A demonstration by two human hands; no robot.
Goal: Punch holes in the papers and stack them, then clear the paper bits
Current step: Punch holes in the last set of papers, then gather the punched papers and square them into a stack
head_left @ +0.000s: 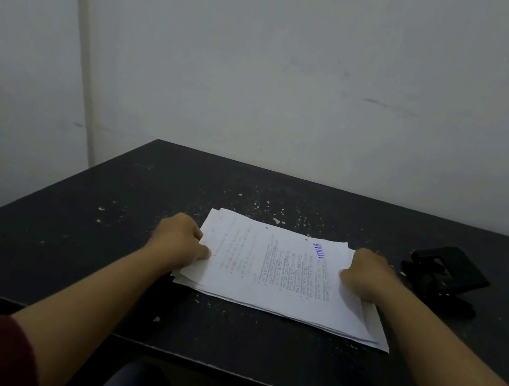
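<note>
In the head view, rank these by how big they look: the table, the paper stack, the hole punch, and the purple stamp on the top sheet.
Largest to smallest as they look:
1. table
2. paper stack
3. hole punch
4. purple stamp
The punch sits about as far away as the stack, so that ranking is safe.

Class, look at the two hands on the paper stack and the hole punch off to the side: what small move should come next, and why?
Probably lift the paper stack and tap its fanned edges square. Left hand and right hand each grip a side, and the hole punch sits apart on the table.
</note>
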